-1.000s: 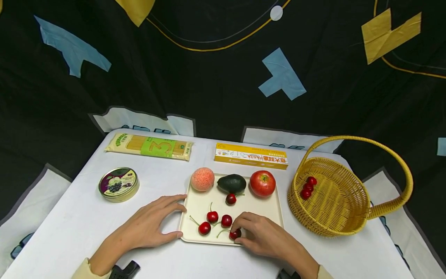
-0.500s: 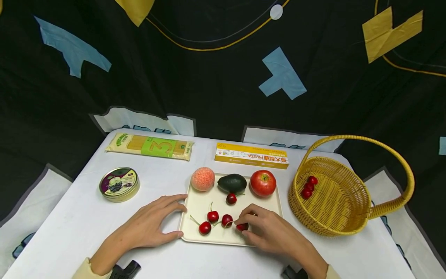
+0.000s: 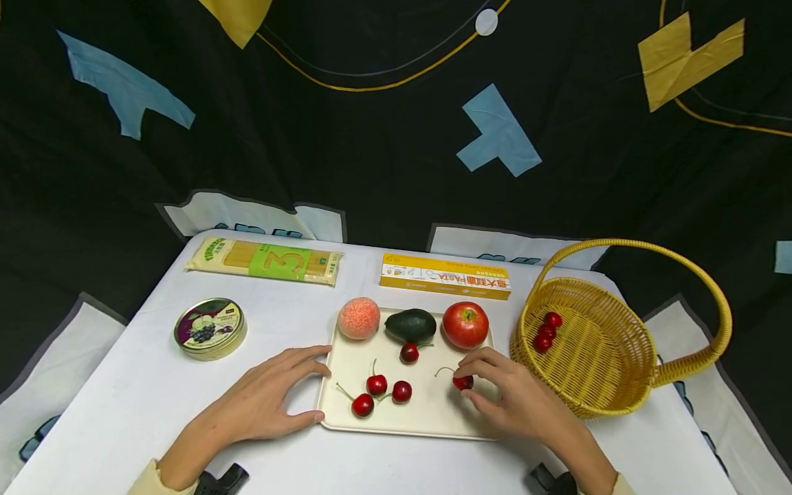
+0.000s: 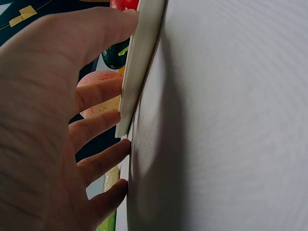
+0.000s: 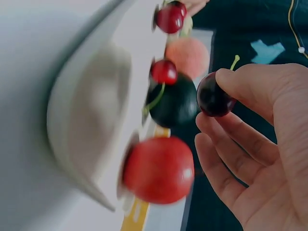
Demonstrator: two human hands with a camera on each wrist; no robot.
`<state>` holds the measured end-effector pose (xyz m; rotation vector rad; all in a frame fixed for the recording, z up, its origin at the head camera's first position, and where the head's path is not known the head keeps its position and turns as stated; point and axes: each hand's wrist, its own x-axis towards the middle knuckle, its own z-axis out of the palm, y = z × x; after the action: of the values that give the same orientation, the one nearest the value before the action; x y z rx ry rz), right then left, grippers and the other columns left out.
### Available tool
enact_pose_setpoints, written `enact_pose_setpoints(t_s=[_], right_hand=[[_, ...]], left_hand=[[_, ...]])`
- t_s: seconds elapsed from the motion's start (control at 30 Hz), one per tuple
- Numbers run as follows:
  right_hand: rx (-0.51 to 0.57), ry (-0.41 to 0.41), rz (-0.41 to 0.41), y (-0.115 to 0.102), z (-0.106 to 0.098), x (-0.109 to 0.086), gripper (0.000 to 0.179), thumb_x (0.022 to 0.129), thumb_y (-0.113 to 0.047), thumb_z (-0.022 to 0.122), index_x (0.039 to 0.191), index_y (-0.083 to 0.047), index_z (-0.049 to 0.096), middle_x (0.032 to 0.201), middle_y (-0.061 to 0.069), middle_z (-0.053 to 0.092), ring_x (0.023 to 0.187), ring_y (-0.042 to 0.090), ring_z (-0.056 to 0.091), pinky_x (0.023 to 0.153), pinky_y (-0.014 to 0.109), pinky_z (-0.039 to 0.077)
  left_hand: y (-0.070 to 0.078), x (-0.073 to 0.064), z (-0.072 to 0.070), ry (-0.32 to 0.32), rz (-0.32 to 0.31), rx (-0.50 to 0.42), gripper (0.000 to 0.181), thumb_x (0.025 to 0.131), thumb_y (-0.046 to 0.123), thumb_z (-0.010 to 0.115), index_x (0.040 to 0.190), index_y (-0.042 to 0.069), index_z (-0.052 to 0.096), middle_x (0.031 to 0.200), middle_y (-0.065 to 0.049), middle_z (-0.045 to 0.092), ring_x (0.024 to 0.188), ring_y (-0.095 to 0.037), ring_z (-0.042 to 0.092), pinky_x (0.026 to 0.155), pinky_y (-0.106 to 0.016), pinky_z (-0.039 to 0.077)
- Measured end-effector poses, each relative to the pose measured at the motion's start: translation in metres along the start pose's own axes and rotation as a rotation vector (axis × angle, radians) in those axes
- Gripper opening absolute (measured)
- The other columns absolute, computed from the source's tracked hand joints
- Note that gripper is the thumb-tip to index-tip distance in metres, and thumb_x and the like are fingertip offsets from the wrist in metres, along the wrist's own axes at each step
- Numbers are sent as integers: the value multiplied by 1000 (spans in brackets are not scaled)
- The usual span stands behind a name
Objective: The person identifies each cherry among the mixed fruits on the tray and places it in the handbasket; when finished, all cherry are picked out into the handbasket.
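My right hand (image 3: 510, 388) pinches a dark red cherry (image 5: 211, 98) between thumb and fingers, held above the right part of the cream tray (image 3: 433, 419); its stem sticks out. My left hand (image 3: 272, 395) touches the tray's left edge with thumb and fingertips, fingers spread. On the tray, a cherry (image 3: 401, 392), another cherry (image 3: 362, 405) and a third cherry (image 3: 377, 384) sit close together. One more cherry (image 3: 410, 353) lies below a dark green avocado (image 3: 411, 325). A pink peach (image 3: 359, 318) and a red apple (image 3: 465, 325) flank the avocado.
A yellow wicker basket (image 3: 588, 405) with a tall handle stands right of the tray, with several cherries (image 3: 547, 332) inside. Behind the tray lie a pasta box (image 3: 445, 276) and a noodle packet (image 3: 266, 260). A round tin (image 3: 210, 328) sits at the left.
My right hand has lifted the cherry from the tray's front and carried it right and slightly away, toward the basket. The left hand stays at the tray edge.
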<state>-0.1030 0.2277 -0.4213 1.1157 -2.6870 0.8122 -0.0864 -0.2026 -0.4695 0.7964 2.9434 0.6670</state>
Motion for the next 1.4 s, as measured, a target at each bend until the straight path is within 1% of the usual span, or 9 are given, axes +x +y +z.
enact_pose_setpoints(t_s=[0.13, 0.27, 0.37, 0.5, 0.67, 1.0, 1.2, 1.3, 1.4], right_hand=[[-34, 42, 47, 7, -12, -5, 37, 83, -7, 94, 110, -26, 76, 117, -14, 70, 103, 7, 69, 87, 33, 66], [-62, 98, 48, 13, -22, -10, 42, 80, -3, 95, 110, -25, 76, 116, -13, 71, 103, 9, 69, 83, 32, 66], [-90, 145, 24, 17, -28, -13, 43, 78, 0, 94, 110, -23, 76, 116, -11, 71, 103, 11, 69, 88, 23, 63], [-120, 186, 16, 22, -37, -16, 46, 77, 1, 94, 113, -21, 77, 118, -9, 71, 105, 13, 70, 99, 7, 49], [-148, 227, 32, 28, -47, -21, 48, 75, 2, 95, 114, -19, 77, 119, -7, 72, 104, 15, 71, 101, 3, 44], [-227, 240, 175, 41, -63, -34, 45, 78, 0, 94, 115, -18, 77, 118, -2, 72, 104, 23, 72, 98, -4, 36], [-235, 261, 212, 56, -66, -40, 42, 79, -1, 93, 115, -14, 76, 116, 3, 74, 102, 27, 73, 98, -6, 32], [-233, 255, 228, 65, -65, -43, 42, 80, -2, 94, 116, -13, 77, 115, 4, 74, 102, 27, 73, 97, -5, 33], [-236, 241, 252, 73, -64, -46, 41, 80, -2, 94, 115, -13, 77, 114, 4, 74, 100, 26, 72, 94, 10, 54]], left_hand=[[0, 0, 0, 1, -7, -5, 50, 86, 58, 85, 128, 35, 68, 164, 7, 50, 147, -24, 52, 118, -54, 48], [0, 0, 0, -2, -8, 0, 50, 87, 60, 84, 128, 36, 68, 164, 7, 49, 147, -24, 52, 117, -54, 49], [0, 0, 1, 1, -1, 7, 50, 87, 60, 84, 128, 36, 68, 164, 8, 50, 147, -23, 53, 117, -54, 49], [0, 0, 0, 9, 6, 12, 50, 86, 59, 84, 128, 36, 68, 163, 9, 50, 146, -22, 53, 117, -53, 49], [0, 0, 0, 7, 6, 16, 50, 86, 59, 84, 128, 36, 68, 163, 9, 50, 146, -22, 53, 117, -53, 49], [-1, 0, 0, 13, 9, 15, 50, 87, 60, 84, 128, 36, 68, 164, 8, 50, 147, -22, 53, 117, -53, 49], [0, 0, -1, 16, 11, 14, 50, 87, 59, 84, 128, 35, 68, 163, 8, 50, 146, -23, 53, 116, -54, 49], [0, 0, 0, 16, 8, 12, 51, 86, 59, 85, 128, 35, 68, 163, 8, 50, 147, -23, 53, 116, -54, 49], [0, 0, 1, 12, 7, 9, 50, 87, 59, 84, 128, 36, 68, 164, 7, 50, 147, -24, 53, 117, -55, 49]])
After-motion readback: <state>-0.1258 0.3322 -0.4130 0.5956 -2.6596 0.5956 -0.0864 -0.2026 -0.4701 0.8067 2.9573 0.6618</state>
